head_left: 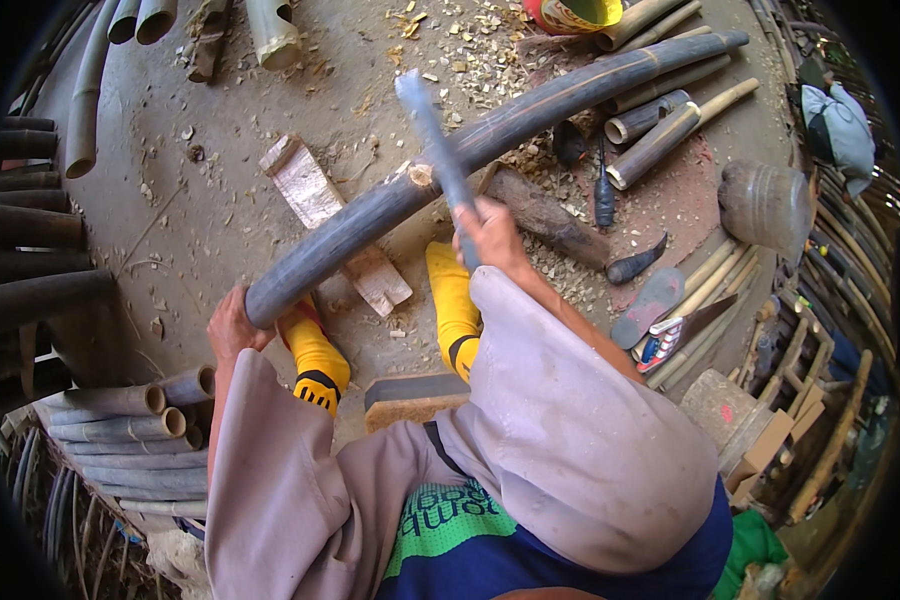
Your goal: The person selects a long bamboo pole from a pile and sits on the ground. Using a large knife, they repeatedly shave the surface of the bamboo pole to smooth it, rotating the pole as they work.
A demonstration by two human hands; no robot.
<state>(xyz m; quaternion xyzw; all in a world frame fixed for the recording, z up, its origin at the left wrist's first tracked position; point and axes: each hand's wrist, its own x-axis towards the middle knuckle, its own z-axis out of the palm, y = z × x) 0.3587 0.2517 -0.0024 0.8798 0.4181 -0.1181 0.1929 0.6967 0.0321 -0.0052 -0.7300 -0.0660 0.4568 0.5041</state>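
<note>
A long, dark, slightly curved bamboo pole [355, 225] slants across in front of me, from near left to far right. My left hand [233, 325] is closed round its near end. In my right hand [494, 238] is a long grey tool [433, 130], smeared by motion, so its kind is unclear. The tool crosses over the pole, close to a pale cut node [420, 175]; whether the two touch I cannot tell. Beneath the pole lie a flat wooden board [375, 283] and a short rough log [550, 215]. My feet, in yellow socks [454, 300], stand on the near side of the pole.
Wood chips litter the floor [215, 120]. Cut bamboo pieces [655, 140] lie at the far right, with a dark curved blade-like object [637, 260] nearer. A handsaw [675, 335] rests by a sandal [652, 305] and thin poles. Bamboo stacks [120, 425] stand at the left.
</note>
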